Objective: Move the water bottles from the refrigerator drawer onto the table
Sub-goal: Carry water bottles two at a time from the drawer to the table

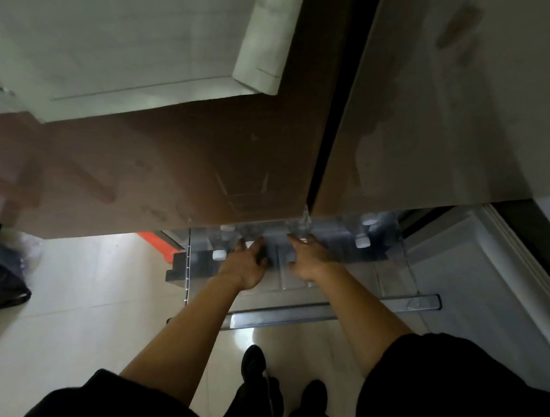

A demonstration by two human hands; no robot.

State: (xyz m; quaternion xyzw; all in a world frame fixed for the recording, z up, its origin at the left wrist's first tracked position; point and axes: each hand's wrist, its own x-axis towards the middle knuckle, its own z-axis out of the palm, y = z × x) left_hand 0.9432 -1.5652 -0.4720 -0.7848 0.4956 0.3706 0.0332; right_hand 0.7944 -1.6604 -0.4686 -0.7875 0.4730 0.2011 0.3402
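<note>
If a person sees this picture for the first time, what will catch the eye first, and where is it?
First come the two bare forearms reaching from the bottom edge up to the middle, where the left hand and the right hand go into the pulled-out clear refrigerator drawer. White bottle caps show inside it. Above, the large brown refrigerator doors fill the upper half of the picture.

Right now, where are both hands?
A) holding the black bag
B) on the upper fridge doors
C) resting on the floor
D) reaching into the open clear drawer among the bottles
D: the left hand and right hand are both stretched into the pulled-out clear drawer under the fridge doors, with white bottle caps showing on either side of them.
</note>
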